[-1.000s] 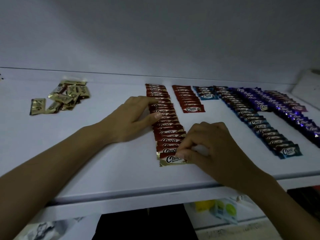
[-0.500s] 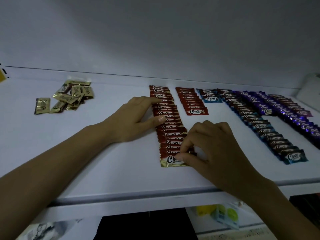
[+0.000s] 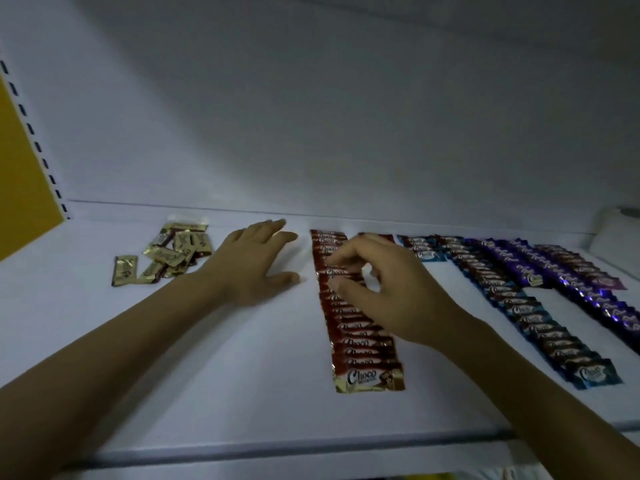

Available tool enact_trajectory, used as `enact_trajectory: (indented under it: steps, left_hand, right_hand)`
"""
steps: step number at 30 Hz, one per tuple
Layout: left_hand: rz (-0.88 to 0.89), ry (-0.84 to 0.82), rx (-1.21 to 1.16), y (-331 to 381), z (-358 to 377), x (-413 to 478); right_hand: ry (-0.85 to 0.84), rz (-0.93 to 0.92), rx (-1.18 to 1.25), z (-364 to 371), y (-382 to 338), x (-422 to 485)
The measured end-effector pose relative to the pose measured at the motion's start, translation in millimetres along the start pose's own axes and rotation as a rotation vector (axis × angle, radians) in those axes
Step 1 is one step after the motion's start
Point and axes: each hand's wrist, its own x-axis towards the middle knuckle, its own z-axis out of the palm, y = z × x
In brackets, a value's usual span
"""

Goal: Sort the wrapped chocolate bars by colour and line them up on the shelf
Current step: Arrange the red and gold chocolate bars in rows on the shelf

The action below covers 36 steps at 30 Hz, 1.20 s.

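While red row (image 3: 360, 344) runs front to back, bars crosswise, right hand (image 3: 391, 292) grip pinching it; left hand (image 3: 256, 261) splayed

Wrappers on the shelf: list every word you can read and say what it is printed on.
"Choco": front red bar, repeated on the red bars behind it.
"Choco": front blue bar.
Purple wrappers: script logo, too blurred to read.
Gold wrappers: print too blurred to read.
Small print under each "Choco": unreadable.
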Motion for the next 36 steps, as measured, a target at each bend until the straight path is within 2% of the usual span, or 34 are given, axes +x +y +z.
enact_trajectory:
  steps: [3,7,11,15,18,22,24,27,30,33,36]
  left_hand:
    - [-0.218,-0.008,0.073,-38.2,-17.7,-11.6]
    - [-0.575,-0.07,0.005,-78.0,-21.6,-52.4]
    - [-0.719,-0.07,-0.033,-85.6,-10.6,-76.1]
    - [-0.683,0.041,-0.077,-86.1,-4.7,-77.9]
    - [-0.633,0.091,-0.122,-87.6,-4.0,-78.3]
    - [-0.612,0.086,-0.151,-89.2,-4.0,-79.0]
    - [-0.606,0.082,-0.158,-90.9,-3.4,-77.7]
    - [-0.595,0.092,-0.184,-90.3,-2.8,-76.8]
    - [-0.58,0.053,-0.174,-91.4,-2.4,-77.3]
    - [-0.502,-0.049,-0.131,-96.0,-7.2,-70.1]
    - [-0.41,-0.142,-0.137,-100.6,-12.2,-55.0]
  right_hand:
    - [-0.136,0.014,0.044,15.9,-10.5,47.6]
    - [-0.294,0.064,0.021,60.9,-17.4,115.4]
    - [-0.37,0.09,-0.117,117.4,-30.3,168.9]
    - [-0.286,0.147,-0.174,166.1,-41.1,193.3]
    - [-0.225,0.113,-0.216,185.7,-44.5,203.5]
    - [-0.267,0.039,-0.301,193.7,-50.5,206.7]
    - [-0.322,0.018,-0.225,189.0,-57.1,201.8]
    - [-0.444,-0.002,0.049,175.3,-64.7,191.0]
    - [-0.408,0.062,0.156,155.4,-62.8,182.1]
    - [-0.312,0.123,0.037,135.2,-51.5,177.2]
    - [-0.381,0.25,0.067,124.0,-37.4,173.0]
